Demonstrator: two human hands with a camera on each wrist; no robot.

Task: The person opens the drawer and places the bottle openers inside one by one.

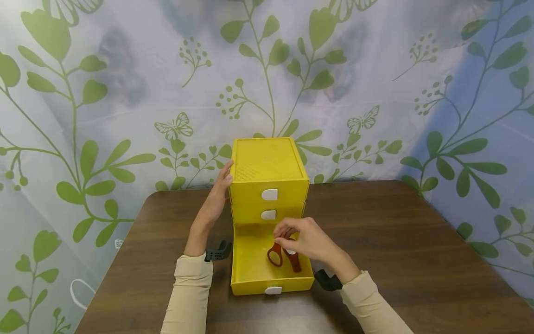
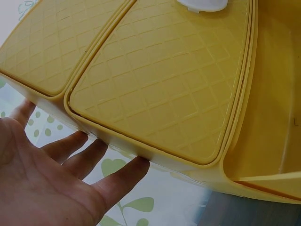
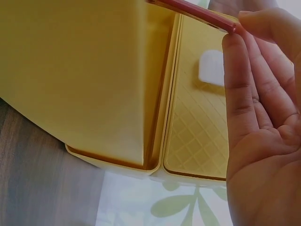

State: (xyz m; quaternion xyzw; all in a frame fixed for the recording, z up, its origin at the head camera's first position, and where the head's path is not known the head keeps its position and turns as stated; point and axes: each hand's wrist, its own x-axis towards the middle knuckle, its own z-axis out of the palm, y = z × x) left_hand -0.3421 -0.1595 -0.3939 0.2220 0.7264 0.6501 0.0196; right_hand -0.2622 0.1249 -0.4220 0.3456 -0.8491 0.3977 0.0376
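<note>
A yellow three-drawer box (image 1: 267, 160) stands on the table, its bottom drawer (image 1: 250, 260) pulled out. My left hand (image 1: 217, 199) rests its spread fingertips against the box's left side; in the left wrist view, the fingers (image 2: 124, 181) touch the side wall below the drawer fronts. Over the open drawer, my right hand (image 1: 308, 239) pinches a pair of dark red-handled scissors (image 1: 275, 256) between thumb and fingertips. The handles point down, and the hand hides the other end. Only a narrow red edge of the scissors (image 3: 197, 12) shows in the right wrist view.
The upper two drawers are closed, with white pull tabs (image 1: 269, 195) on their fronts. Brown wooden table (image 1: 375, 241) extends on both sides of the box. A leaf-patterned curtain (image 1: 200, 83) hangs behind. Each wrist wears a black strap (image 1: 219, 252).
</note>
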